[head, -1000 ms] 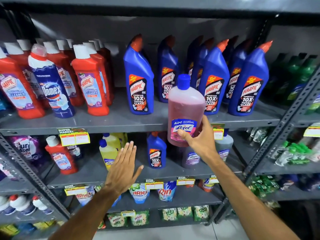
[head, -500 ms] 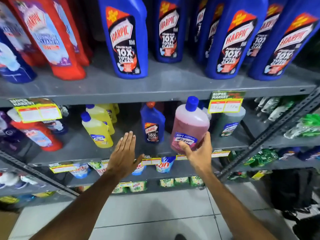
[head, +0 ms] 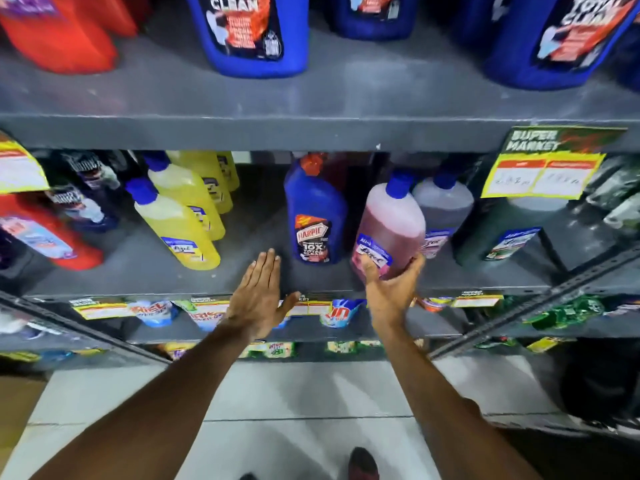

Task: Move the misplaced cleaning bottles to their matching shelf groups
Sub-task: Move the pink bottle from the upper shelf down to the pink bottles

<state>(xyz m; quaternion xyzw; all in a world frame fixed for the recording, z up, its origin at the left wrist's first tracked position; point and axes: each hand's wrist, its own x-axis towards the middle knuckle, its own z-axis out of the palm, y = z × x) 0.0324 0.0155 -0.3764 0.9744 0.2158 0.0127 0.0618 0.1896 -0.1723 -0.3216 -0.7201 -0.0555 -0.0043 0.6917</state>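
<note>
My right hand grips the base of a pink Lizol bottle with a blue cap, holding it at the front of the middle shelf. Just behind it stands a purple Lizol bottle, and a dark green one is further right. A small blue Harpic bottle stands directly left of the pink bottle. My left hand hovers flat and empty at the shelf's front edge, below and left of the Harpic bottle. Yellow Lizol bottles stand to the left.
The upper shelf holds large blue Harpic bottles and red ones, and overhangs the middle shelf. A red bottle stands far left. Yellow price tags hang from the shelf edge. Detergent pouches fill lower shelves.
My right hand has brought the pink bottle down from the upper shelf level onto the middle shelf beside the purple bottle. The view has dropped and moved closer. My left hand stayed flat.
</note>
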